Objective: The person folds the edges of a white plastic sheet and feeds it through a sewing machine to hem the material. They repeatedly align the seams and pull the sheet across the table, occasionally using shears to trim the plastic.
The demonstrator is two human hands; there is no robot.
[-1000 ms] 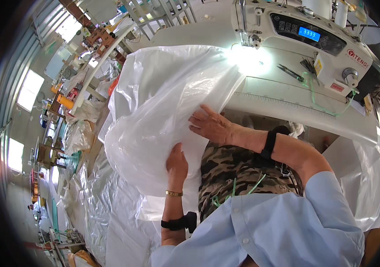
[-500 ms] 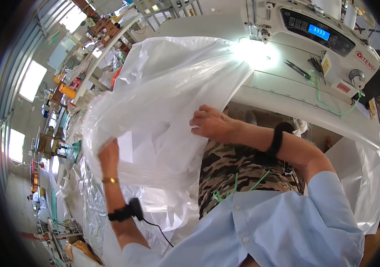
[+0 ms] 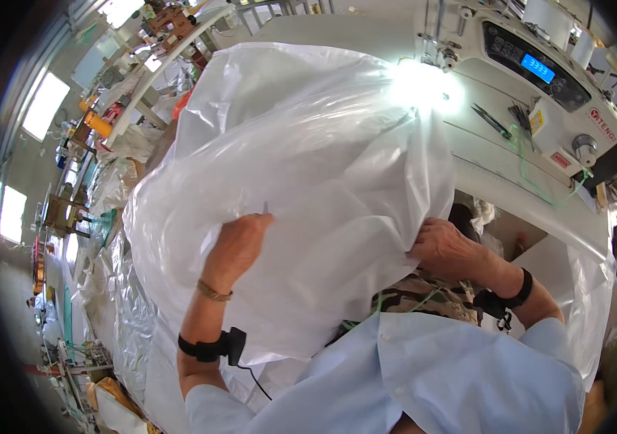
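A large sheet of translucent white plastic (image 3: 308, 166) spreads over the front of the sewing table and down across my lap. Its upper right part is gathered under the bright lamp of the sewing machine (image 3: 540, 72). My left hand (image 3: 240, 242) is over the middle of the sheet, fingers curled in a pinch on the plastic; a small grey mark or fold shows at the fingertips. At the sheet's right edge, beside the table front, my right hand (image 3: 444, 244) is closed on the plastic, its fingertips partly hidden.
Dark thread snips (image 3: 493, 121) lie on the machine table (image 3: 467, 155), near a loose green thread (image 3: 533, 173). Crumpled plastic (image 3: 131, 311) is heaped at the left. A bench with machines (image 3: 167, 65) stands at the far left.
My left hand has moved right, from the sheet's left side to its middle. My right hand has moved right and nearer to me, and the plastic now spreads wider over my lap.
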